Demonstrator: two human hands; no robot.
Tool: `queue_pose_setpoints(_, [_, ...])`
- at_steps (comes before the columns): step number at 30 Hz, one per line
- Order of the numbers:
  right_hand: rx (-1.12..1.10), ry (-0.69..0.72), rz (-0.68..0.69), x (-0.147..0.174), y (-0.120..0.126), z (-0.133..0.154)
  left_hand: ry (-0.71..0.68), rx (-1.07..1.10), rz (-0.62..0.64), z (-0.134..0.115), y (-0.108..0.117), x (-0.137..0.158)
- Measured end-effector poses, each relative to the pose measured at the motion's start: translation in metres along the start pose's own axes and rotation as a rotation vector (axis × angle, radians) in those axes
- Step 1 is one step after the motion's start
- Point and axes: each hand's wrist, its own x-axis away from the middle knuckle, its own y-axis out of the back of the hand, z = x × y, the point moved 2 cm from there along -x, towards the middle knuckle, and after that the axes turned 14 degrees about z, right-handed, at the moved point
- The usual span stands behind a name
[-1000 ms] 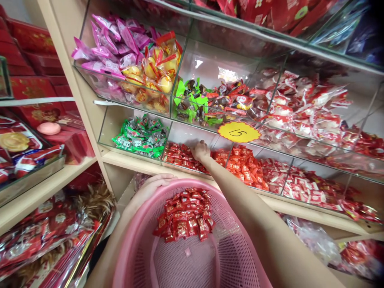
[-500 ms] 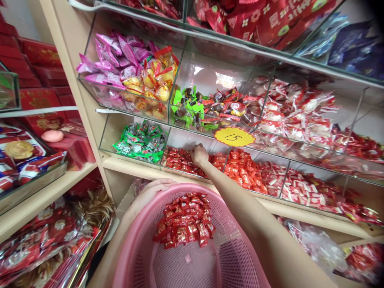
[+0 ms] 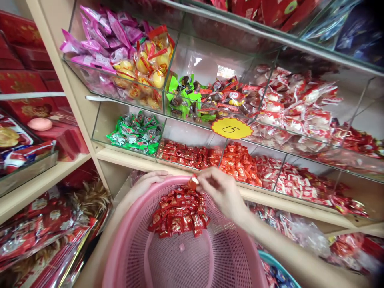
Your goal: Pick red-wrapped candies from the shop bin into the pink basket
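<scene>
A pink plastic basket [image 3: 180, 272] is tilted toward me, with a pile of red-wrapped candies [image 3: 181, 212] lying against its far side. My left hand [image 3: 151, 180] grips the basket's far-left rim, its fingers over the edge. Above the rim on the right, my right hand [image 3: 217, 188] pinches a small red-wrapped candy [image 3: 193, 182] between thumb and fingers, just over the pile. Behind the basket, a glass shelf compartment holds more dark red candies [image 3: 186, 154].
Green-wrapped candies [image 3: 136, 132] and orange-red candies [image 3: 238, 162] fill neighbouring compartments. A yellow price tag [image 3: 232, 128] reading 15 hangs from the upper glass tray. The wooden shelf edge [image 3: 129, 160] runs behind the basket. A teal container [image 3: 280, 266] stands low at right.
My right hand has come back from the dark red candy compartment to above the basket, with a candy in its fingers. My left hand still holds the rim.
</scene>
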Motion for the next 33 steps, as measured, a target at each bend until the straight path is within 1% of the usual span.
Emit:
queue_pose_setpoints(2, [0.091, 0.034, 0.088, 0.03, -0.015, -0.007, -0.008, -0.003, -0.005, -0.001, -0.001, 0.001])
queue_pose_setpoints(5, [0.301, 0.111, 0.257, 0.058, -0.036, -0.027, -0.029, -0.006, -0.001, -0.002, -0.003, 0.001])
queue_pose_setpoints(9, [0.634, 0.175, 0.476, 0.073, -0.053, -0.048, -0.067, -0.04, -0.022, -0.004, -0.001, 0.003])
queue_pose_setpoints(12, [0.793, 0.219, 0.539, 0.074, -0.059, -0.055, -0.071, -0.049, -0.02, -0.006, -0.002, 0.003])
queue_pose_setpoints(15, [0.892, 0.269, 0.521, 0.073, -0.065, -0.06, -0.056, -0.042, -0.003, -0.006, -0.004, 0.004])
queue_pose_setpoints(18, [0.946, 0.309, 0.455, 0.072, -0.068, -0.062, -0.053, -0.047, -0.013, -0.005, -0.004, 0.004])
queue_pose_setpoints(22, [0.968, 0.315, 0.421, 0.072, -0.07, -0.063, -0.062, -0.071, -0.036, -0.004, -0.001, 0.004])
queue_pose_setpoints(25, [0.984, 0.295, 0.41, 0.072, -0.069, -0.062, -0.069, -0.084, -0.037, -0.002, 0.001, 0.002])
queue_pose_setpoints(28, [0.993, 0.277, 0.403, 0.074, -0.066, -0.06, -0.073, -0.087, -0.015, 0.001, 0.003, 0.0])
queue_pose_setpoints(33, [0.979, 0.311, 0.355, 0.067, -0.06, -0.046, -0.074, -0.075, 0.058, 0.003, 0.003, -0.003])
